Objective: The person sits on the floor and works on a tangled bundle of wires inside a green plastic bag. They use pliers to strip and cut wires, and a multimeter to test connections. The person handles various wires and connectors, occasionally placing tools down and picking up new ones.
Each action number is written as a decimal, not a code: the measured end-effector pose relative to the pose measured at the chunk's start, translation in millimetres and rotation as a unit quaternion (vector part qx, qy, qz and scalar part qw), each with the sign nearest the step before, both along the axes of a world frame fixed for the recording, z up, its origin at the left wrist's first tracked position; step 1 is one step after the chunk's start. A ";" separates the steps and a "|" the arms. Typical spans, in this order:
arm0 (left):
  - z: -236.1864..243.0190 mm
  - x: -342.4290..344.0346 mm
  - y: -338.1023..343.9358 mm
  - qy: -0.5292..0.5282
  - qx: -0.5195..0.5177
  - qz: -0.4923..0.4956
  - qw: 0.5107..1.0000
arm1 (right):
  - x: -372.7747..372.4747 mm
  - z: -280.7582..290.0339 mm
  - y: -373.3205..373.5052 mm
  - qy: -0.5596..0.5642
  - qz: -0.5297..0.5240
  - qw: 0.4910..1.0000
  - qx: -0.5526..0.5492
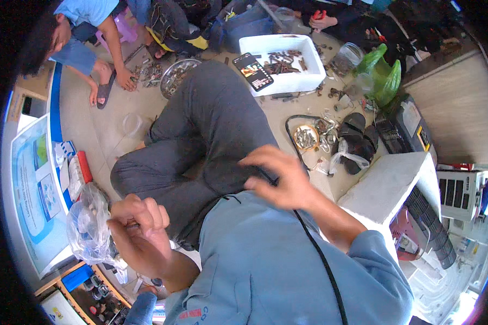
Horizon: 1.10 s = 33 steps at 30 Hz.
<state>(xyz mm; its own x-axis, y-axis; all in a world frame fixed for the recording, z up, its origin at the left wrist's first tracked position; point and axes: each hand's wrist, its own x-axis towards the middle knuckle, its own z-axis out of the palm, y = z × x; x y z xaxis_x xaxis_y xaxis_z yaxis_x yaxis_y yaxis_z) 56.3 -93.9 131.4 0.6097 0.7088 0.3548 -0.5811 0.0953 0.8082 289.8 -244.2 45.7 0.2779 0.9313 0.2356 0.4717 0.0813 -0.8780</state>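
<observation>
My left hand [140, 219] is raised at the left of my lap, its fingers curled in. A small dark thing shows at its fingers, too small to name. My right hand [279, 176] is over my dark grey trousers [217, 108], blurred by motion, thumb and fingers apart. A black cord [320, 254] runs from near the right hand down across my light blue shirt [255, 260]. Beside the left hand is a clear plastic bag [87, 225] with things inside.
Ahead, a white foam box [309, 81] holds rusty metal parts, with a phone [253, 72] on its edge. Metal bowl [176, 76], green bag [382, 76], round dish of small parts [306, 137] and black sandals [355, 141] lie around. Another person's hand [126, 79] touches floor parts.
</observation>
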 end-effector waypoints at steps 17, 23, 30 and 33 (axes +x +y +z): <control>41.6 -24.1 -54.1 -0.305 -0.031 -0.042 0.951 | -140.1 19.2 44.8 0.138 0.340 0.921 0.132; 20.9 -35.9 -8.5 -0.200 -0.018 0.031 0.979 | -145.0 -7.4 58.5 0.172 0.362 0.915 0.046; 5.9 -27.6 31.1 -0.233 -0.036 0.009 0.972 | -157.8 -32.1 101.7 0.109 0.346 0.927 -0.091; -8.7 -47.0 81.5 -0.093 0.062 -0.066 0.992 | -158.6 -55.0 106.9 0.110 0.442 0.868 -0.199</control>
